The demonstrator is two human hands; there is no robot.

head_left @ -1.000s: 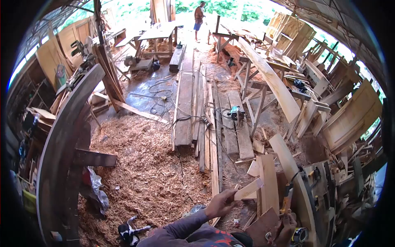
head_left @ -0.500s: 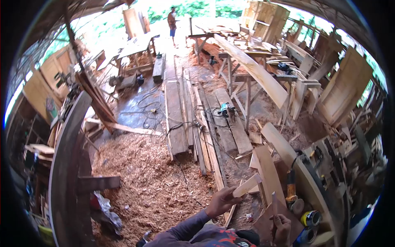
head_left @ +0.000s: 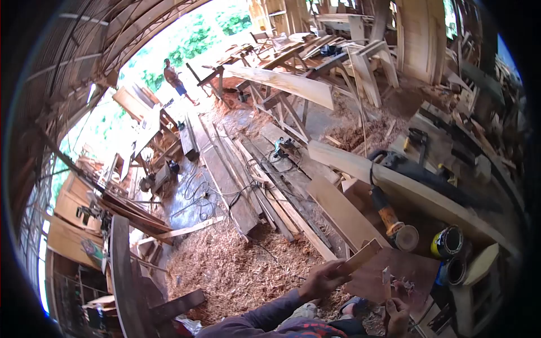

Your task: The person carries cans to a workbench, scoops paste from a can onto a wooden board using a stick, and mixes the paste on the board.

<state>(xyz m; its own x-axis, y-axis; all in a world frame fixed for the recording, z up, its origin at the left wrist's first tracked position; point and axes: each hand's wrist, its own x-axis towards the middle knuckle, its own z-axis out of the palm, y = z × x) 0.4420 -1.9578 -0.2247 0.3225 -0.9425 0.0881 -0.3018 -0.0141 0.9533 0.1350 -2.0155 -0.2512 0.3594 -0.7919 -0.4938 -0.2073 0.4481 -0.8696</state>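
My left hand [head_left: 325, 280] is closed round the near end of a short flat wood piece [head_left: 360, 256], which points up and right. My right hand [head_left: 397, 313] is closed on a slim tool [head_left: 386, 281] held upright, with a pale flat tip; its lower part is hidden in the fingers. The tool and the wood piece are apart. Between and beyond the hands is a reddish-brown board [head_left: 403, 276] with a few shavings on it. An orange and black angle grinder [head_left: 386, 217] lies just past this board, near a yellow-labelled can [head_left: 447, 242].
Long planks [head_left: 228, 180] run along the floor beside a heap of shavings [head_left: 225, 259]. A teal power tool [head_left: 283, 147] sits on planks. A curved dark timber [head_left: 127, 276] stands at left. Trestles hold a pale board [head_left: 282, 84]. Another person [head_left: 177, 80] stands far off.
The view has tilted and swung right. The wood piece in my left hand has come nearer the tool in my right hand. Both hands remain closed.
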